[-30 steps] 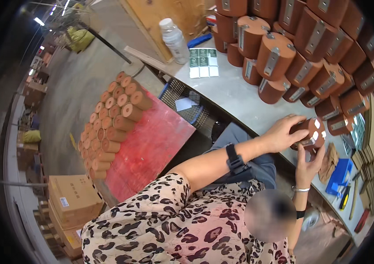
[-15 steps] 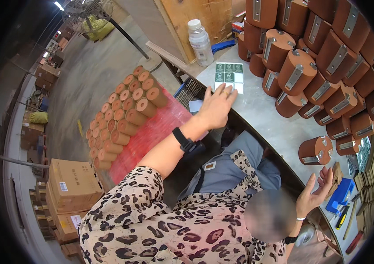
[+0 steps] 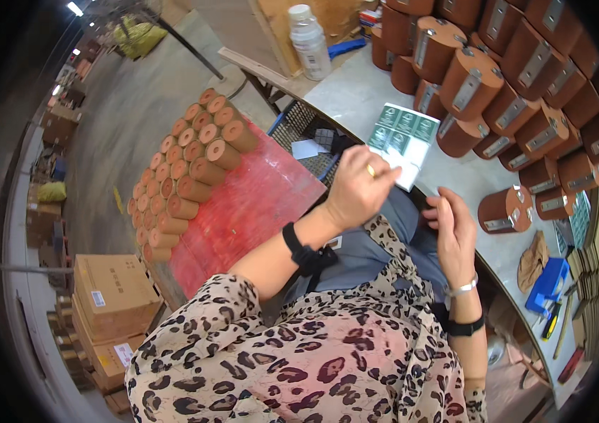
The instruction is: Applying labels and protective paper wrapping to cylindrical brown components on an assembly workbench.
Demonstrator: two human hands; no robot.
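Observation:
My left hand (image 3: 360, 186) pinches the lower edge of a sheet of green and white stickers (image 3: 406, 132), lifted above the front edge of the table. Some places on the sheet are bare white. To the right of the sheet my right hand (image 3: 456, 236) is raised, its fingers a little bent and apart, holding nothing. Beyond it, a single reddish-brown cylinder (image 3: 500, 210) with metal fittings lies on the grey tabletop (image 3: 356, 90).
Many similar cylinders (image 3: 470, 81) are stacked at the back right. A white-capped bottle (image 3: 310, 46) stands at the back. Rows of plain cylinders (image 3: 208, 169) cover part of a red board (image 3: 243, 218) at left. A blue tool (image 3: 547, 285) and a screwdriver (image 3: 552, 321) lie at right.
My left hand has picked the sticker sheet up off the table and brought it nearer and to the right. My right hand has come left and up toward the sheet.

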